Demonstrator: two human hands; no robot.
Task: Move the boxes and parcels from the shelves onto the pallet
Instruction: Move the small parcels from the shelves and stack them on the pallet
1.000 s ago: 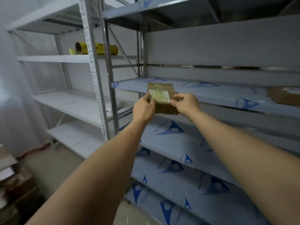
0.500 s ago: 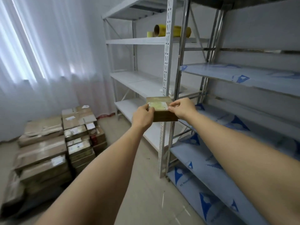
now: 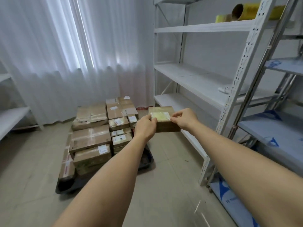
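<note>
Head view: left hand (image 3: 145, 126) and right hand (image 3: 184, 119) pinch opposite ends of small parcel (image 3: 164, 119), held in mid-air beyond pallet (image 3: 146, 161); apparently light, rigid; grip by side edges.

Your left hand (image 3: 145, 126) and right hand (image 3: 184, 119) cover both ends of small box (image 3: 164, 122); print on its label too small to read. Your left forearm hides pallet (image 3: 146, 161) middle and part of stacked boxes (image 3: 91, 138). Yellow roll (image 3: 246, 9) partly behind upright, cut by top edge.
</note>
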